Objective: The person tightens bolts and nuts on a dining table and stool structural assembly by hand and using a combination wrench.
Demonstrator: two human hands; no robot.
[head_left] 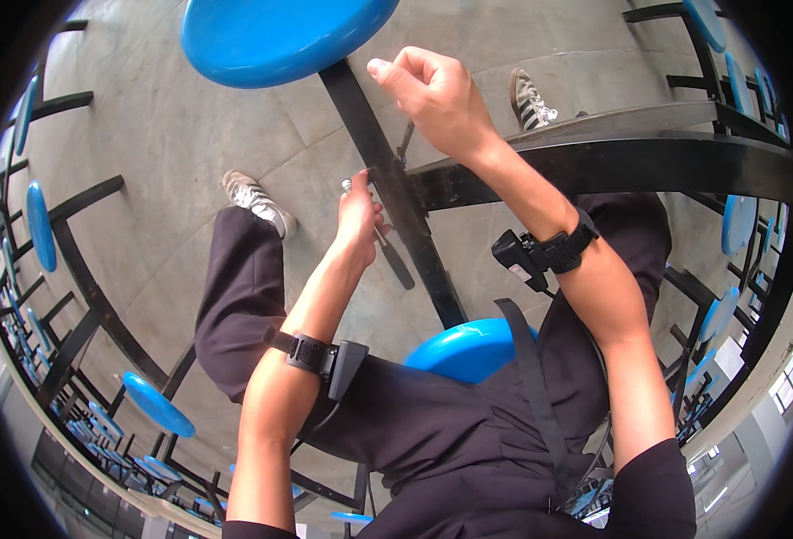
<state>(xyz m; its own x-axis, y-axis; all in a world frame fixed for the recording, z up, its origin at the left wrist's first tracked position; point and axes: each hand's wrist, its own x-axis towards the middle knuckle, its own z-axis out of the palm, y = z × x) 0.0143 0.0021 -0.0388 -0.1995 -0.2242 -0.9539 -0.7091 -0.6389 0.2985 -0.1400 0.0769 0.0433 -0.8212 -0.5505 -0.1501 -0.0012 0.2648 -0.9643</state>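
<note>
My left hand (358,216) is closed around a slim silver metal tool (347,185) that looks like a wrench. Its shiny rounded end shows above the fingers. This hand is right beside a black metal beam (432,269), close to where a crossbar (594,169) meets it. Higher up, my right hand (439,101) is raised above the beam with curled fingers and the thumb pointing left. Whatever it may hold is hidden from view. A round blue seat (288,36) sits on the beam's far end.
Another blue seat (468,349) lies under me, between my legs. My shoes (261,202) rest on the grey floor (163,108), either side of the beam. Rows of black frames with blue seats (42,225) stand left and right. Each forearm wears a strapped black device (540,256).
</note>
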